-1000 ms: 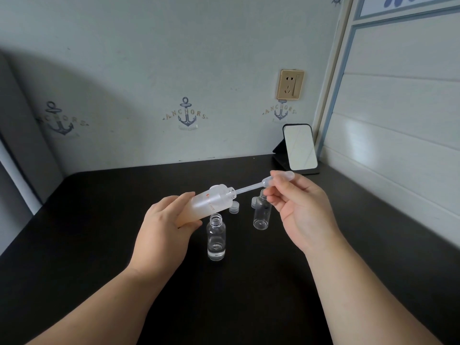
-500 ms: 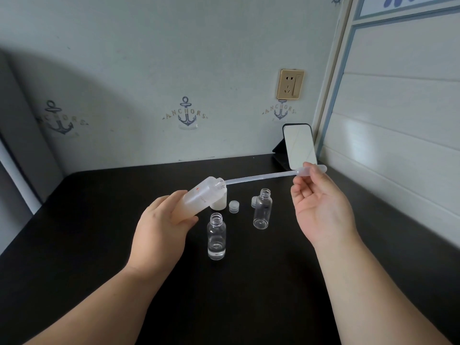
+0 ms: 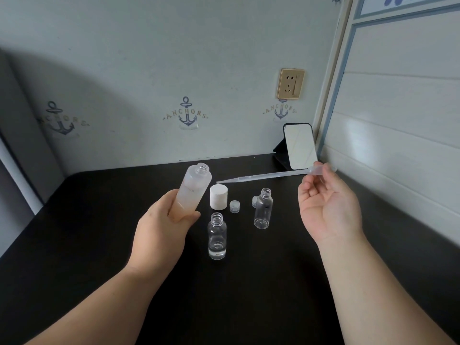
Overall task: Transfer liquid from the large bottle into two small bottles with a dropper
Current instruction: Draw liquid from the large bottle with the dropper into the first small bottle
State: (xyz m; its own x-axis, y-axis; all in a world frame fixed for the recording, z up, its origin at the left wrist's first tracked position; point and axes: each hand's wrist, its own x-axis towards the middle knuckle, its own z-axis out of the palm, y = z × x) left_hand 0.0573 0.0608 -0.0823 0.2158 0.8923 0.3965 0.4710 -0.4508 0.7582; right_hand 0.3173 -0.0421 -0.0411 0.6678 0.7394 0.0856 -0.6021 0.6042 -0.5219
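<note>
Altogether: two hands (image 3: 161, 227) (image 3: 328, 207) gripping one large bottle (image 3: 194, 190), pinching one dropper (image 3: 268, 175); two small bottles (image 3: 217, 236) (image 3: 263, 209), three caps (image 3: 218, 196) (image 3: 234, 206) (image 3: 254, 201).

large bottle (image 3: 193, 190): frosted plastic | 2 small bottles (image 3: 217, 236) (image 3: 262, 209): clear glossy plastic | table (image 3: 74, 245): dark matt

1. A black table (image 3: 87, 245) fills the lower half of the view, its surface matte and dark.
2. A small mirror (image 3: 300, 146) on a black stand sits tilted at the table's far right corner.
3. A gold wall socket (image 3: 290, 83) is fixed above the mirror.
4. Navy anchor decals (image 3: 186, 115) marked "ANCHORS" dot the pale wall.
5. White panelling (image 3: 398, 108) with blue trim lines the right side.
</note>
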